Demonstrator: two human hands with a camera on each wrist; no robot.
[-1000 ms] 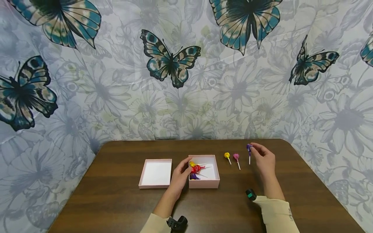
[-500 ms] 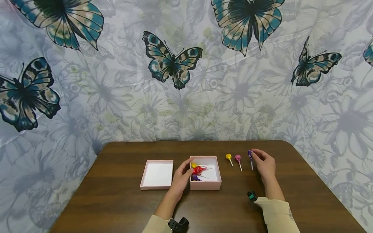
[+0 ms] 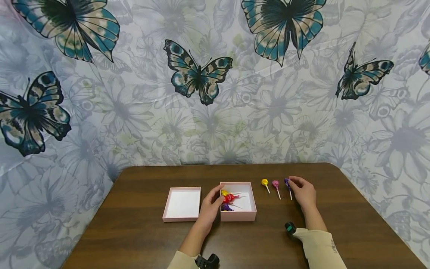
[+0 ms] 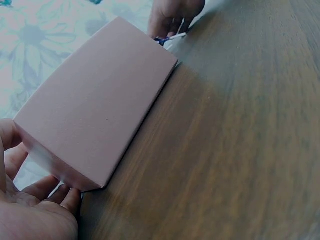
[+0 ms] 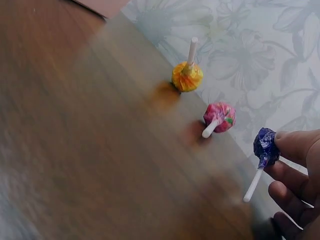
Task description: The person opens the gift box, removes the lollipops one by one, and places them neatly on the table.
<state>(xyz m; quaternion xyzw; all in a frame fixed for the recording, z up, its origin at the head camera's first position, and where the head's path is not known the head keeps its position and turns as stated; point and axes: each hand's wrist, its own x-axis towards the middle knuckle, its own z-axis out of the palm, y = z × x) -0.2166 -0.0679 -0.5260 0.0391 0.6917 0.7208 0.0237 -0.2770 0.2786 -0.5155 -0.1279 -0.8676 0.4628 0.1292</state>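
Note:
My right hand (image 3: 304, 192) pinches the purple-wrapped lollipop (image 5: 266, 146) by its head between thumb and finger, its white stick pointing down toward me. To its left lie a pink lollipop (image 3: 275, 183) and a yellow lollipop (image 3: 264, 182), in a row on the table. My left hand (image 3: 211, 205) holds the left side of an open pink box (image 3: 238, 216), fingers at its rim and wall. Inside the box, against that side, are a red lollipop (image 3: 229, 198), a yellow-wrapped one (image 3: 224, 192) and a purple-wrapped one (image 3: 226, 207), partly hidden by my hand.
A shallow pink box lid (image 3: 181, 203), white inside, lies left of my left hand. Everything stands on a brown wooden table (image 3: 141, 239), whose back edge meets a butterfly-print cloth (image 3: 141, 123).
My right hand has brought the purple lollipop down and toward me, in line with the pink and yellow ones. The left hand stays at the box. The head view shifts slightly.

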